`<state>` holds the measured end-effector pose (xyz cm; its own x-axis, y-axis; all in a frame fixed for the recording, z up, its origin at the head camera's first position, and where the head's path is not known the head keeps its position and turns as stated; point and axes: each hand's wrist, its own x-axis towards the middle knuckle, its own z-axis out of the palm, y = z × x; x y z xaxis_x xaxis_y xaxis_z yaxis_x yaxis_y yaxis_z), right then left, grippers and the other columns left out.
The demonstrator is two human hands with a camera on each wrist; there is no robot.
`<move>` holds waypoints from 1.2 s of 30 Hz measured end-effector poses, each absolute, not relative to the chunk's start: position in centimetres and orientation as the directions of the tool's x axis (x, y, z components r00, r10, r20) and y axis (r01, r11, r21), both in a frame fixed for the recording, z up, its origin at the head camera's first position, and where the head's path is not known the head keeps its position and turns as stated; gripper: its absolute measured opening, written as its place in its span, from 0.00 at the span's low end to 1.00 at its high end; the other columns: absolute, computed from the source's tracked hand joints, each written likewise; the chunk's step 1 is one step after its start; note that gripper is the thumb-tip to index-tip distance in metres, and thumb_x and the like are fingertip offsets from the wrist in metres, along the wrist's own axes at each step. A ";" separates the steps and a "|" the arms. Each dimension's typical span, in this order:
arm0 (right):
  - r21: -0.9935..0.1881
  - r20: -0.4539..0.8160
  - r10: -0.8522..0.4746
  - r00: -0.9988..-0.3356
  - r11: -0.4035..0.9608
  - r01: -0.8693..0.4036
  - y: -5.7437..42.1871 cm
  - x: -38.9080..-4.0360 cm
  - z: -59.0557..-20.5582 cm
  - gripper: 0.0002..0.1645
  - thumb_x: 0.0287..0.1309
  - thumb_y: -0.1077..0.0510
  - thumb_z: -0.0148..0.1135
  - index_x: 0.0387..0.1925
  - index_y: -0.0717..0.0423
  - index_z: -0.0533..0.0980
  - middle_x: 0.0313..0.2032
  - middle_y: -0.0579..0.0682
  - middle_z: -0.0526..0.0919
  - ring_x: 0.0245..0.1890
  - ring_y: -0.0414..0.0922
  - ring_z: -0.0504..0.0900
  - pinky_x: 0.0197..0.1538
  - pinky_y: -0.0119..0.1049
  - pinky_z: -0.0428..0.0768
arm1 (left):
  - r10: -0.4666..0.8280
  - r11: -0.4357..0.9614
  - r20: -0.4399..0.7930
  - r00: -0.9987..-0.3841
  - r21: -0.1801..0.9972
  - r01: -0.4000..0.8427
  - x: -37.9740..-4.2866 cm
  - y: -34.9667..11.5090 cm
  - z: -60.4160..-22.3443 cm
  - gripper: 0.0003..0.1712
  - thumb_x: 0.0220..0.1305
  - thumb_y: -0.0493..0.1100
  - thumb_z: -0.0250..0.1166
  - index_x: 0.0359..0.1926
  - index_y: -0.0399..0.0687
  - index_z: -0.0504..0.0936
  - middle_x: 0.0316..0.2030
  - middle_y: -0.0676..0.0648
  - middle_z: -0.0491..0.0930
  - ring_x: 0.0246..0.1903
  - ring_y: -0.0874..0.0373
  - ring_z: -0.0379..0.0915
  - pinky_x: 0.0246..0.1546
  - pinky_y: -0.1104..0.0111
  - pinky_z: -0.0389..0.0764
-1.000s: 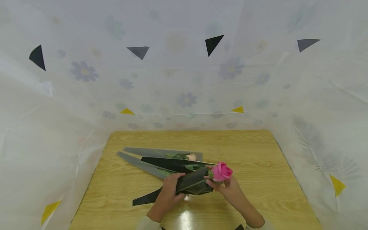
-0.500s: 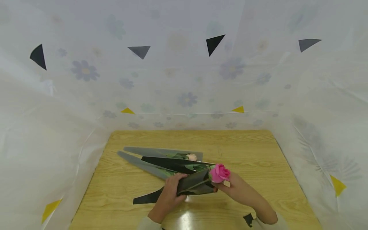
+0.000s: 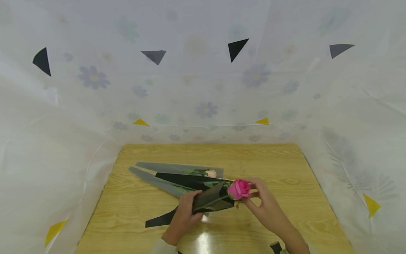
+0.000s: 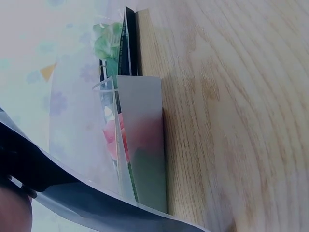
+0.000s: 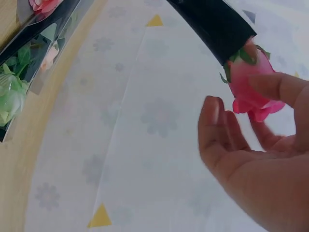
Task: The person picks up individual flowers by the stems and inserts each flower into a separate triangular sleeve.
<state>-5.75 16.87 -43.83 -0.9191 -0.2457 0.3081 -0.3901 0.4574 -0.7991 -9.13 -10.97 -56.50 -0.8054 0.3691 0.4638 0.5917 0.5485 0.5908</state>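
Note:
My left hand (image 3: 184, 213) grips a black flower sleeve (image 3: 212, 201) with a see-through front, its narrow tail reaching down to the left. From the wide end sticks out a pink rose (image 3: 239, 189), its stem and leaves inside the sleeve. My right hand (image 3: 264, 208) is around the bloom. In the right wrist view one finger of that hand lies on the petals of the rose (image 5: 253, 87), while the thumb stands apart from them. The left wrist view shows the black sleeve (image 4: 91, 198) close up and only a bit of the left hand (image 4: 14, 210).
Behind the hands several sleeved flowers lie on the wooden table (image 3: 269, 162): a grey sleeve (image 3: 168, 167) with a peach flower (image 3: 210, 173), another grey sleeve (image 3: 146, 178), and a black sleeve (image 3: 187, 181) with a green flower (image 5: 9, 99). White patterned sheeting (image 3: 206, 88) surrounds the table.
The right hand has shifted from the sleeve's mouth to the far side of the bloom, with fingers more spread. The rose has moved slightly left. The left hand keeps its grip.

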 end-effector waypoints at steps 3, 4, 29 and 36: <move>-0.781 0.380 -0.268 -0.885 0.419 -0.462 17.1 -5.5 -43.8 0.30 0.54 0.70 0.61 0.58 0.50 0.68 0.54 0.47 0.68 0.50 0.40 0.70 0.42 0.33 0.77 | 0.359 0.574 0.463 -0.810 0.575 0.583 -9.1 -11.0 -56.4 0.46 0.40 0.41 0.70 0.64 0.55 0.62 0.54 0.52 0.68 0.54 0.55 0.64 0.49 0.57 0.63; -0.781 0.399 -0.275 -0.875 0.398 -0.482 17.1 -5.4 -43.8 0.30 0.53 0.71 0.61 0.57 0.51 0.69 0.54 0.48 0.69 0.50 0.41 0.71 0.42 0.33 0.77 | 0.354 0.582 0.463 -0.813 0.571 0.579 -9.1 -10.9 -56.4 0.45 0.41 0.42 0.70 0.64 0.56 0.62 0.54 0.52 0.69 0.53 0.56 0.64 0.49 0.56 0.64; -0.598 0.614 -0.285 -0.736 0.441 -0.670 15.9 -5.2 -43.9 0.22 0.45 0.72 0.67 0.39 0.45 0.78 0.40 0.41 0.79 0.40 0.38 0.78 0.44 0.24 0.74 | 0.388 0.606 0.433 -0.814 0.546 0.579 -9.2 -10.1 -56.5 0.49 0.40 0.48 0.74 0.65 0.57 0.61 0.53 0.52 0.68 0.51 0.55 0.64 0.44 0.58 0.62; -0.575 0.601 -0.332 -0.728 0.454 -0.681 15.7 -5.4 -44.0 0.18 0.47 0.69 0.67 0.39 0.47 0.80 0.40 0.42 0.80 0.39 0.39 0.78 0.44 0.24 0.74 | 0.395 0.605 0.436 -0.809 0.539 0.586 -9.0 -10.1 -56.3 0.50 0.38 0.48 0.75 0.65 0.57 0.60 0.52 0.52 0.68 0.51 0.56 0.64 0.43 0.59 0.61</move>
<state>-5.35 15.65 -44.04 -0.7275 -0.3317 0.6006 -0.6812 0.4537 -0.5746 -9.04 -10.13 -56.26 -0.8088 0.3952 0.4356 0.5859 0.6053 0.5388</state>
